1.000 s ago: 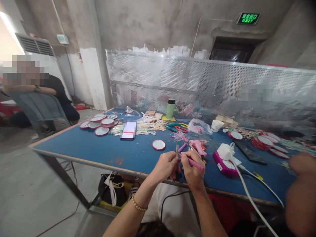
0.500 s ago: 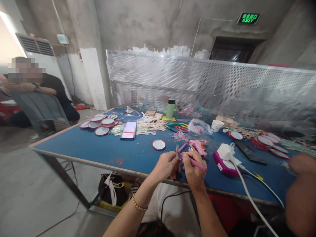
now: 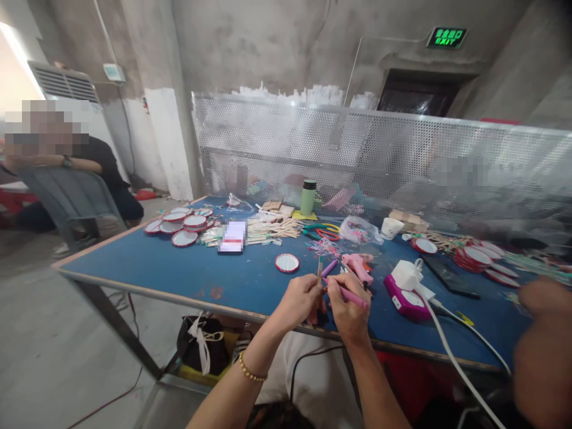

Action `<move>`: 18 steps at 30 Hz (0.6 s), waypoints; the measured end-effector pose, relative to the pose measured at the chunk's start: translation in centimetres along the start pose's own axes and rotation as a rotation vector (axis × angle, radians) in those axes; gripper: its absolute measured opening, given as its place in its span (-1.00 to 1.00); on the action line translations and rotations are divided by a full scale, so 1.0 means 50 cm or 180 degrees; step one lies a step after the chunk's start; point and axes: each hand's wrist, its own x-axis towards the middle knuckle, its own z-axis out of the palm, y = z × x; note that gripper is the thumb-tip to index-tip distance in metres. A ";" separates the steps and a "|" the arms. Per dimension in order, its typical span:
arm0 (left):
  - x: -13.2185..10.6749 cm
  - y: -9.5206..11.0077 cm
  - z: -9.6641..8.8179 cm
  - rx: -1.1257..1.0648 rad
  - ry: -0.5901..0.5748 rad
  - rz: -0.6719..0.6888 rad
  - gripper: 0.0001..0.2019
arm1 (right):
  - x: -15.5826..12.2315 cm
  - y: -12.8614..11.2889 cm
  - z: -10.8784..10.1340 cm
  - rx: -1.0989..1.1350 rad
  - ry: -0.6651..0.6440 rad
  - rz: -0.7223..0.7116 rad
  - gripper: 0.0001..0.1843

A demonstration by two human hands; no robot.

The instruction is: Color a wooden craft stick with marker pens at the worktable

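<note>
Near the table's front edge, my left hand [image 3: 302,300] pinches a flat wooden stick [image 3: 320,269] upright; its top end is green. My right hand [image 3: 350,310] is closed around a pink pen [image 3: 355,297], its tip pointing left at the stick. Whether tip and stick touch, I cannot tell. Just beyond my hands lie a purple pen [image 3: 329,268] and a pink glue gun [image 3: 358,266]. A round white disc with a red rim [image 3: 286,263] lies to the left of them.
On the blue table [image 3: 147,265] are a phone [image 3: 233,236], pliers [image 3: 328,231], a green bottle [image 3: 308,198] and many wooden sticks [image 3: 279,229]. A magenta power strip [image 3: 407,298] with white cables stands at right. Another person's blurred arm [image 3: 543,351] is at the right edge.
The view has shifted very slightly. Both hands keep their hold on the stick and the pen, with hardly any visible movement.
</note>
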 end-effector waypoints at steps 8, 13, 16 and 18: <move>0.001 0.000 -0.001 -0.0065 -0.0039 0.0003 -0.68 | -0.003 0.002 -0.002 -0.0062 0.0021 0.0076 -0.74; 0.000 0.002 -0.001 -0.0093 -0.0036 -0.0012 -0.65 | -0.005 0.003 -0.003 -0.0049 -0.0032 0.0151 -0.75; -0.001 0.003 0.000 -0.0052 -0.0040 0.0007 -0.67 | -0.005 0.004 -0.002 -0.0060 -0.0054 0.0139 -0.75; -0.001 0.003 0.000 -0.0034 -0.0032 0.0006 -0.67 | -0.005 0.004 -0.001 -0.0054 -0.0053 0.0141 -0.75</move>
